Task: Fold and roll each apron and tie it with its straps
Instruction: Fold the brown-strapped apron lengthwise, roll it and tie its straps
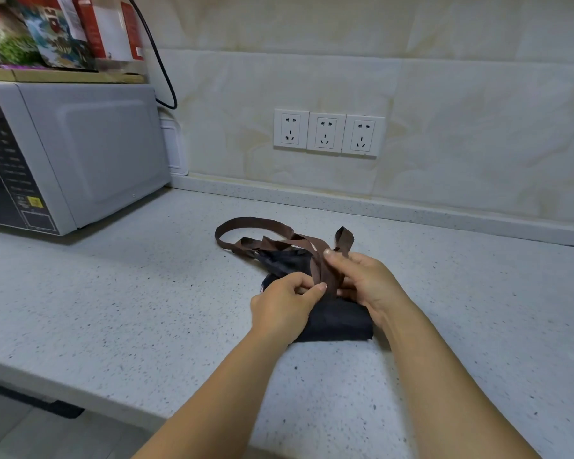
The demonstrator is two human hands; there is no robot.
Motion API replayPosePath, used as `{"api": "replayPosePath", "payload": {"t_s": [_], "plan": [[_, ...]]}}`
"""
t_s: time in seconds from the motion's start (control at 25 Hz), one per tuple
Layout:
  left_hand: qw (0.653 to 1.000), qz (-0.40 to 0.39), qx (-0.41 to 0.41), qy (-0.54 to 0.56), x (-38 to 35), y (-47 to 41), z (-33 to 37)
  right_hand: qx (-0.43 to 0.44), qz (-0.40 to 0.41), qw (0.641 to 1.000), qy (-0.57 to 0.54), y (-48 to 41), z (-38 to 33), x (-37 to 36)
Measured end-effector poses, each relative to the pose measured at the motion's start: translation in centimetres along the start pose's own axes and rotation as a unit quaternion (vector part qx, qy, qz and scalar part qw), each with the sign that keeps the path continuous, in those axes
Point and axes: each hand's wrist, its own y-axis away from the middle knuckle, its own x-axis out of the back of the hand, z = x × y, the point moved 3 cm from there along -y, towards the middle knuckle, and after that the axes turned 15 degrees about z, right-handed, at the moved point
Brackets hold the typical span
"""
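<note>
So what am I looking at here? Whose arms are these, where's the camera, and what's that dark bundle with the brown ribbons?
There is no machine here. These are a person's two bare arms, filmed by a single wide-angle camera worn on their head, looking forward and down. On the speckled countertop lies a dark apron, folded or rolled into a compact bundle. Its brown straps trail toward the wall. The left hand and the right hand both pinch the straps just above the bundle, apparently to tie it. A microwave stands at the left, and three wall sockets sit behind.
</note>
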Motion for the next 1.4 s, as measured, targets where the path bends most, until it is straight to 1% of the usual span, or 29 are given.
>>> {"api": "replayPosePath", "payload": {"t_s": [0.04, 0.08, 0.2, 0.28, 0.44, 0.56, 0.64, 0.76, 0.84, 0.96, 1.0, 1.08, 1.16, 1.2, 1.28, 1.4], "plan": [[1.0, 0.002, 0.001, 0.004, 0.0, 0.0, 0.0, 0.005, -0.004, 1.0, 0.017, 0.1, 0.0, -0.1], [1.0, 0.005, 0.001, 0.003, -0.1, 0.0, 0.0, 0.002, -0.002, 1.0, 0.01, 0.1, 0.1, 0.0], [1.0, 0.017, -0.003, -0.024, -0.1, 0.0, 0.0, -0.041, 0.011, 0.997, -0.067, -0.2, 0.3, 0.5], [0.999, 0.02, -0.003, -0.032, -0.1, 0.0, -0.2, -0.062, 0.015, 0.994, -0.093, -0.5, 0.4, 0.6], [0.999, 0.015, 0.02, -0.03, -0.3, -0.2, -0.4, -0.106, 0.034, 0.979, -0.174, -0.8, 0.6, 0.5], [0.999, 0.02, 0.008, -0.032, -0.2, -0.1, -0.2, -0.064, 0.031, 0.985, -0.157, -0.5, 0.2, 0.5], [0.999, 0.02, -0.011, -0.044, -0.2, 0.0, 0.0, -0.034, 0.006, 0.989, -0.146, -0.1, -0.1, 0.4], [0.999, 0.015, -0.029, -0.043, -0.1, 0.2, 0.1, -0.026, -0.034, 0.99, -0.138, 0.4, -0.7, 0.1], [0.999, 0.005, -0.025, -0.022, -0.2, 0.2, 0.1, -0.008, -0.049, 0.994, -0.097, 0.7, -1.0, -0.1], [1.0, -0.006, -0.009, -0.009, -0.2, 0.2, 0.1, 0.042, -0.062, 0.996, -0.041, 0.8, -1.1, -0.3], [1.0, -0.003, -0.007, -0.011, -0.2, 0.1, 0.1, 0.062, -0.047, 0.996, -0.031, 0.8, -1.1, -0.2], [1.0, 0.0, 0.0, -0.002, -0.1, 0.0, -0.2, 0.102, 0.029, 0.994, -0.022, 0.4, -1.3, 0.2], [0.999, -0.012, 0.024, 0.031, -0.1, 0.0, -0.6, 0.114, 0.109, 0.987, -0.03, 0.0, -1.4, 0.9], [0.998, -0.018, 0.033, 0.044, -0.1, -0.1, -0.8, 0.114, 0.13, 0.984, -0.039, -0.1, -1.5, 1.1], [0.998, -0.023, 0.038, 0.048, -0.1, -0.1, -0.7, 0.121, 0.145, 0.981, -0.047, -0.1, -1.6, 1.4], [0.999, -0.021, 0.028, 0.036, 0.0, -0.1, -0.5, 0.14, 0.159, 0.977, -0.029, -0.1, -1.6, 1.4]]}}
